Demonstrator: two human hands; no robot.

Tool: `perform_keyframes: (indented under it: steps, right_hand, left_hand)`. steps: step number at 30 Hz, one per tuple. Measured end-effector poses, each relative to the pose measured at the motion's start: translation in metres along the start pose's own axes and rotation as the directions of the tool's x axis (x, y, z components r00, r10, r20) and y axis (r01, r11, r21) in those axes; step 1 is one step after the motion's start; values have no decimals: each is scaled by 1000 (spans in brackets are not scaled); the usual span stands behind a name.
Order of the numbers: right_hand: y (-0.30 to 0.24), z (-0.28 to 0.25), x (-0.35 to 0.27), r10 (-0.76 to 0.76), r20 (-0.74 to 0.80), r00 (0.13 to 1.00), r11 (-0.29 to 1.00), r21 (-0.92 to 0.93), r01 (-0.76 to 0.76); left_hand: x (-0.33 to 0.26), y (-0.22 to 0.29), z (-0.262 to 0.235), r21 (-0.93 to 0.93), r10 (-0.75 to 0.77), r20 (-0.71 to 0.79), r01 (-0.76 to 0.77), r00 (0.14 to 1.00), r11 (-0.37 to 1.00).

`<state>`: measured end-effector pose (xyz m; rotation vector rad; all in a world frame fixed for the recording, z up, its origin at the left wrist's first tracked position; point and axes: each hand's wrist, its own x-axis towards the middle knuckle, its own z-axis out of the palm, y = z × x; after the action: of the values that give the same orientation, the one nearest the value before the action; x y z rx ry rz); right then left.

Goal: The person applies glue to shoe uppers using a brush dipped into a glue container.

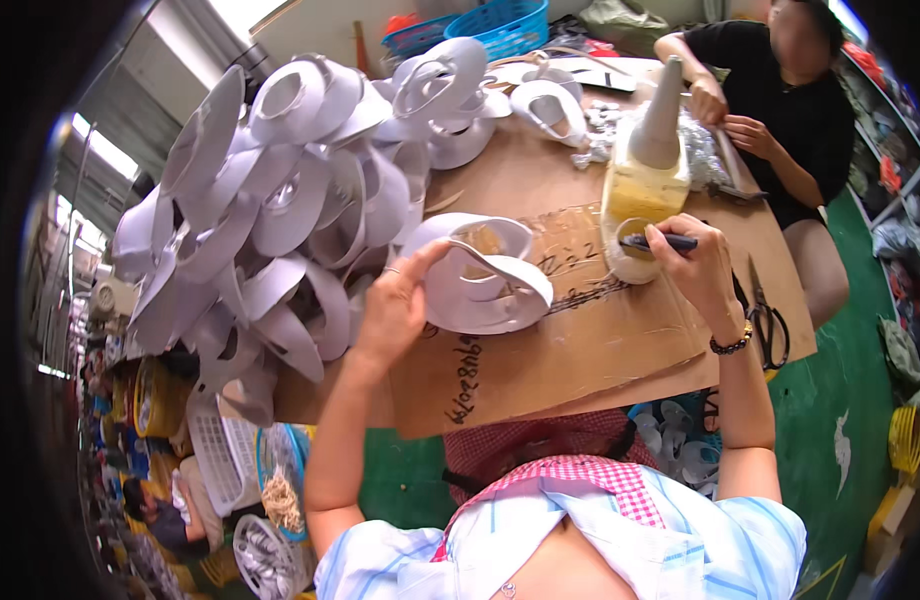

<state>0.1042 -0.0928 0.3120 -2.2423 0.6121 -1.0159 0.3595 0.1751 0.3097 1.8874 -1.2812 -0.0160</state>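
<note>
My left hand (392, 312) grips the edge of a pale lilac-white sun visor (488, 300), its curved brim and open ring resting over the cardboard. In my right hand (698, 262) is a slim dark-handled tool (670, 242), held like a pen. Its tip reaches over a small round white cup (635, 270) with something yellowish inside; whether it touches the contents I cannot tell. Directly behind the cup stands a yellowed plastic container (644, 195) with a grey-white cone (657, 125) on top. Black-handled scissors (770, 325) lie to the right of my right wrist.
A tall heap of similar visors (290, 200) covers the table's left side. Cardboard (540, 375) with handwriting lies in front of me. At the far right a co-worker (795, 110) handles something near crumpled clear plastic (695, 145). Blue baskets (498, 30) stand behind the table.
</note>
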Motion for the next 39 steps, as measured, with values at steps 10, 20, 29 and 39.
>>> perform_keyframes:
  steps: [10,20,29,39]
  right_hand:
    - [-29,12,-2,-229,168,959,927,-263,268]
    - [-36,106,73,-382,749,541,627,-220,748]
    - [-29,136,79,-548,666,507,550,-169,818]
    - [-13,128,83,-307,588,748,763,-318,563]
  left_hand:
    - [-37,23,39,208,-291,-172,323,941,923]
    - [-33,27,58,267,-307,-265,376,914,887]
    - [-40,22,44,200,-312,-311,383,898,902]
    - [-49,47,5,341,-158,-249,239,956,909]
